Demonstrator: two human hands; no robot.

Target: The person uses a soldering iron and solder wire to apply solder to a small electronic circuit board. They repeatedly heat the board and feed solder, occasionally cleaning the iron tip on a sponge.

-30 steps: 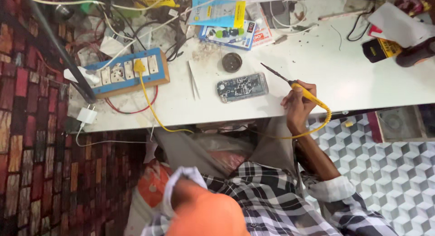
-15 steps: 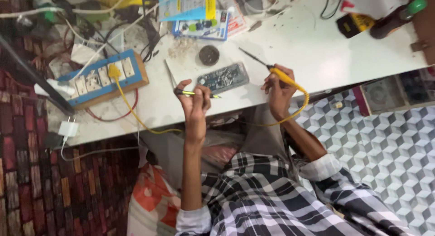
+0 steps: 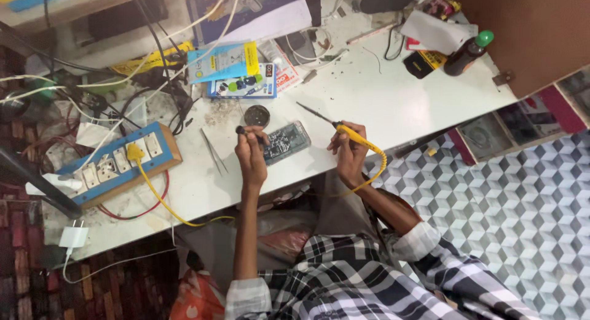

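An opened phone with its circuit board showing (image 3: 285,141) lies on the white table (image 3: 381,99) near the front edge. My left hand (image 3: 251,153) rests at the phone's left end and is closed around a small dark tool (image 3: 241,130). My right hand (image 3: 346,153) is just right of the phone and grips a yellow-handled soldering iron (image 3: 355,134). Its thin metal tip points up and left, above the table and clear of the phone. The iron's yellow cord loops down past the table edge.
A round dark tin (image 3: 256,115) sits just behind the phone, with tweezers (image 3: 213,152) to the left. A blue-edged power strip (image 3: 117,164) with a yellow plug lies far left and a white charger (image 3: 74,237) below it. Blister packs (image 3: 241,86), cables and a brown bottle (image 3: 467,53) crowd the back.
My left hand has come up from below the table edge to the phone, now holding the small dark tool. My right hand keeps the soldering iron beside the phone.
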